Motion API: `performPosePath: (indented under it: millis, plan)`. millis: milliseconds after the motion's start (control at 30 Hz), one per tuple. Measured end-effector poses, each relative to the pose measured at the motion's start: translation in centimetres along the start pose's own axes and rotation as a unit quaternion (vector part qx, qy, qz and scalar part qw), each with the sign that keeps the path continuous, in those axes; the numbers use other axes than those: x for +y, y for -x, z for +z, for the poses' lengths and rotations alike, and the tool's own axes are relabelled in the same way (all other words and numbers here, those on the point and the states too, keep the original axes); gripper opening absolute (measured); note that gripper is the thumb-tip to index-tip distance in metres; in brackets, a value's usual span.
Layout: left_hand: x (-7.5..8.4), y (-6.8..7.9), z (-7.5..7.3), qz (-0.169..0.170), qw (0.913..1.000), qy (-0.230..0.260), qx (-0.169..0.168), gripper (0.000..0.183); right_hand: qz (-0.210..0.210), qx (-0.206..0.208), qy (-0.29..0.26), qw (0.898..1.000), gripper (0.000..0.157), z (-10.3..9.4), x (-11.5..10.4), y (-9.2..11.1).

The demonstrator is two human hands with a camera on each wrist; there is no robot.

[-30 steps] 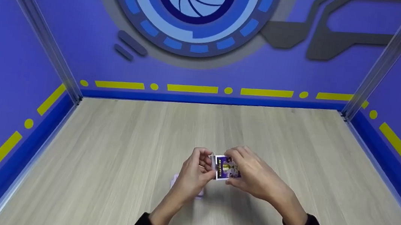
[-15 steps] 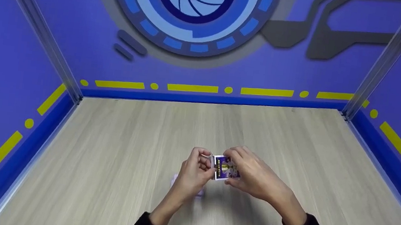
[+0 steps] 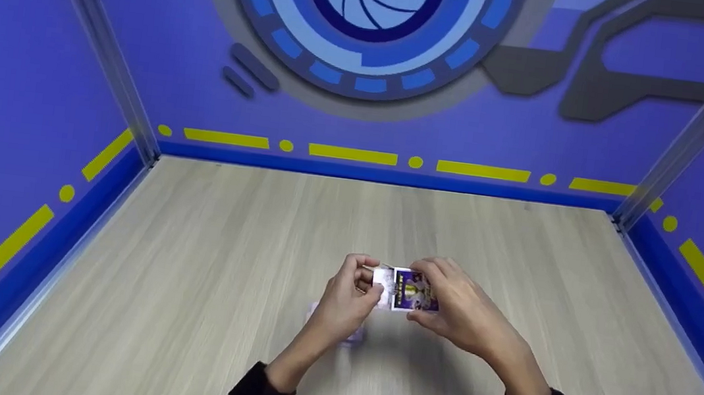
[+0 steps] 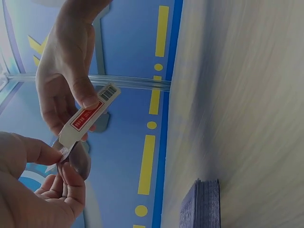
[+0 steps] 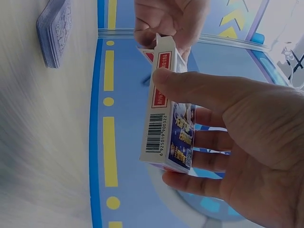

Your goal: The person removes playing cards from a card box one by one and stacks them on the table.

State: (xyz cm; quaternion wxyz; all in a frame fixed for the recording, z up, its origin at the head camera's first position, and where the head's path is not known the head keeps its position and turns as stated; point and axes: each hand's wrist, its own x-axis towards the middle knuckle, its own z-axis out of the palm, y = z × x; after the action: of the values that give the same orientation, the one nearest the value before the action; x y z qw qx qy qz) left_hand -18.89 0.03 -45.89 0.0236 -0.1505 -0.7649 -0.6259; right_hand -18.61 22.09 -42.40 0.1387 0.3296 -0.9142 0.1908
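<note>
Above the table point(image 3: 240, 244), the right hand point(image 3: 462, 306) grips a small box point(image 3: 414, 291); at the box's nine o'clock end, the left hand point(image 3: 345, 299) pinches its flap point(image 3: 385, 286). A card pile point(image 5: 55, 35) lies toward eight o'clock.

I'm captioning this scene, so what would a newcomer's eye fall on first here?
Probably the big blue-and-white emblem high on the back wall. Next, the small printed box above the wooden table, gripped by the right hand while the left hand pinches at its end.
</note>
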Motion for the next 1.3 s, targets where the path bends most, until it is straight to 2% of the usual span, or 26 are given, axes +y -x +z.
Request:
performPosePath:
  millis: [167,333,600,767,967,1133,1300]
  plan:
    - [0.2,-0.2,-0.6,0.003,1.0000,-0.003,0.005,0.026,0.001,0.023,-0.006,1.000,0.068,0.4,0.0,0.1]
    - [0.8,-0.6,-1.6,0.005,0.9999,-0.005,-0.007,0.026,0.016,0.032,-0.006,0.999,0.069,0.5,-0.2,-0.3]
    - [0.6,0.4,-1.7,-0.005,0.9994,0.013,-0.032,0.022,0.015,0.016,-0.012,1.000,0.067,0.7,-0.6,0.4]
    - [0.9,0.2,-1.9,0.003,0.9994,0.026,-0.025,0.022,0.039,0.012,-0.010,0.999,0.067,0.1,-0.3,0.9]
    - [1.5,0.0,-3.2,0.017,0.9993,0.029,-0.018,0.024,0.057,0.023,0.000,0.998,0.067,-1.1,0.6,1.2]
    - [1.5,-0.2,-4.5,0.021,0.9995,0.017,-0.015,0.037,0.070,0.023,-0.006,0.997,0.067,-1.9,1.5,1.5]
    - [2.0,-0.8,-5.9,0.018,0.9998,0.004,-0.006,0.045,0.080,0.034,-0.011,0.996,0.069,-2.6,2.2,0.8]
